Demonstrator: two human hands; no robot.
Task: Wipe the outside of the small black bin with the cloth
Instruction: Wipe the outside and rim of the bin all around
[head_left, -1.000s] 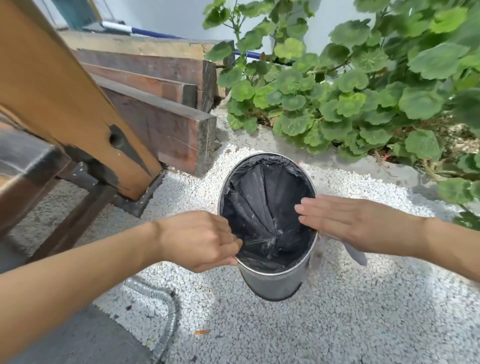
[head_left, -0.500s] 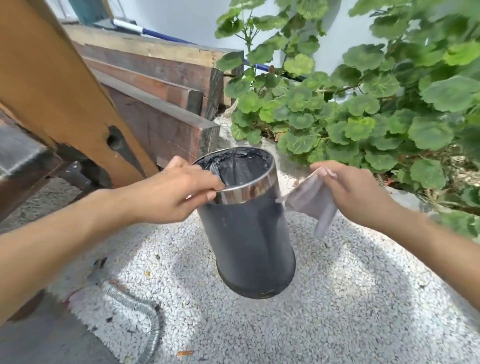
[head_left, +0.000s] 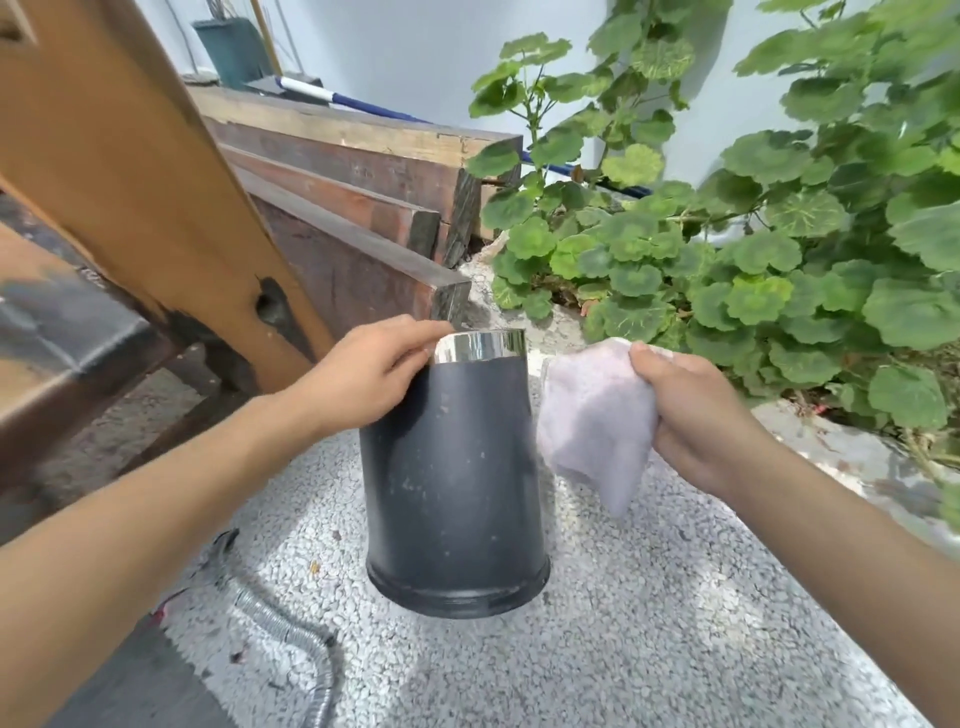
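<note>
The small black bin (head_left: 454, 483) with a shiny metal band at its rim is tipped away from me, its base towards me just above the white gravel. My left hand (head_left: 371, 376) grips the rim at the bin's upper left. My right hand (head_left: 696, 415) holds a bunched pale lilac cloth (head_left: 592, 421) just right of the bin's upper side; I cannot tell whether the cloth touches the bin. The bin's wall shows pale specks and smudges.
Wooden beams (head_left: 363, 208) and a slanted orange plank (head_left: 130, 171) stand behind and to the left. A leafy green plant (head_left: 753, 234) fills the right. A flexible metal conduit (head_left: 291, 629) lies on the gravel (head_left: 623, 623) near the bottom left.
The bin has tilted further, so its opening now faces away and its side faces me. My right hand has bunched the cloth and brought it lower beside the bin.
</note>
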